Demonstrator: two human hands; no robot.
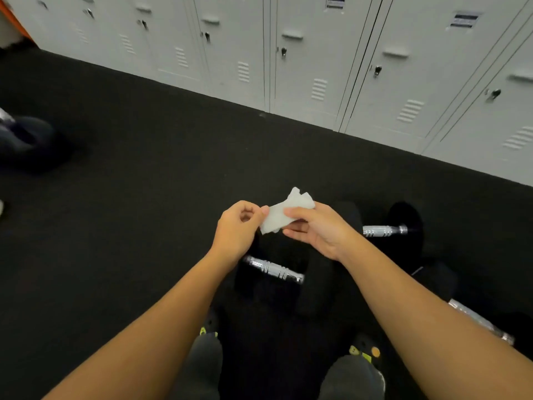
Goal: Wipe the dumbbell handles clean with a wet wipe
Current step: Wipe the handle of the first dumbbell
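Observation:
A crumpled white wet wipe (284, 211) is held between both hands above the floor. My left hand (236, 230) pinches its left end with thumb and fingertips. My right hand (315, 229) grips its right part, thumb on top. Below the hands lies a black dumbbell with a shiny knurled handle (274, 269). A second dumbbell's chrome handle (385, 230) shows to the right, partly behind my right wrist. A third handle (480, 320) lies at the lower right, partly hidden by my right forearm.
The floor is black rubber matting (129, 197). A row of grey lockers (317, 53) runs along the far side. My shoes (364, 352) stand at the bottom. Another dark dumbbell (23, 140) rests at the left edge.

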